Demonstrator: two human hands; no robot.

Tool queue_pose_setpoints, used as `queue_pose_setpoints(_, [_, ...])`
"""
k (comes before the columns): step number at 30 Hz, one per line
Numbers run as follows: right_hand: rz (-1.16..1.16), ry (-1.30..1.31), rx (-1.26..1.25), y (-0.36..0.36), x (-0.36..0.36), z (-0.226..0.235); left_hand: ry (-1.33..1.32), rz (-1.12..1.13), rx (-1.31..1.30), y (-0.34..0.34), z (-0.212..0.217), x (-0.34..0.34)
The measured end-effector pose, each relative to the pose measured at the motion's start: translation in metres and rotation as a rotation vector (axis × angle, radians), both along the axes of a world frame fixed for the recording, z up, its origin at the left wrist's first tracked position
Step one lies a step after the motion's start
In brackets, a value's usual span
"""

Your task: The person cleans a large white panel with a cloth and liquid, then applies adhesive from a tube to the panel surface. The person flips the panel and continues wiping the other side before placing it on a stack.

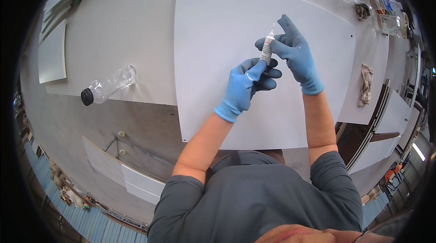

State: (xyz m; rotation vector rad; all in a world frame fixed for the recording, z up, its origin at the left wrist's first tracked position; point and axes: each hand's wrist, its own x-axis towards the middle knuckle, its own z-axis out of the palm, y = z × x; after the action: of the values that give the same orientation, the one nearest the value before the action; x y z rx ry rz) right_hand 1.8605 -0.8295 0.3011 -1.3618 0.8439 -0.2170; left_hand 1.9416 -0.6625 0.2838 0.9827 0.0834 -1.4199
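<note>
A small white glue bottle (267, 50) with printing on its side and a narrow nozzle is held tilted above a large white board (213, 29), nozzle pointing away from me. In its blue glove with a dark palm, my left hand (247, 79) closes round the lower end, thumb in front and fingers behind. My right hand (293, 52), gloved alike, pinches the upper part between its thumb and a finger behind. Its index finger stretches up beside the nozzle. Part of the bottle is hidden by the fingers.
A clear bottle with a black cap (109, 85) lies on the table at left, near its edge. A folded rag (365, 85) lies right of the board. Clear plastic bottles (388, 24) and other items crowd the far right. Stacked panels (379, 120) stand at lower right.
</note>
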Motion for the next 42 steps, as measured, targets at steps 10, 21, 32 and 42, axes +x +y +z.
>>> queue_pose_setpoints(10, [0.404,-0.081,-1.464,0.001,-0.004,-0.029,-0.25,0.049,0.132,-0.004,0.007,0.002])
queue_pose_setpoints(21, [-0.175,-0.173,-0.12,0.026,-0.007,-0.032,-0.975,0.087,0.055,0.007,-0.01,0.029])
queue_pose_setpoints(32, [-0.109,-0.14,0.198,0.043,-0.001,-0.043,-1.015,-0.088,0.048,0.021,-0.037,0.034])
queue_pose_setpoints(42, [-0.162,-0.194,0.123,0.053,0.019,-0.041,-1.01,-0.022,0.088,0.058,-0.042,0.054])
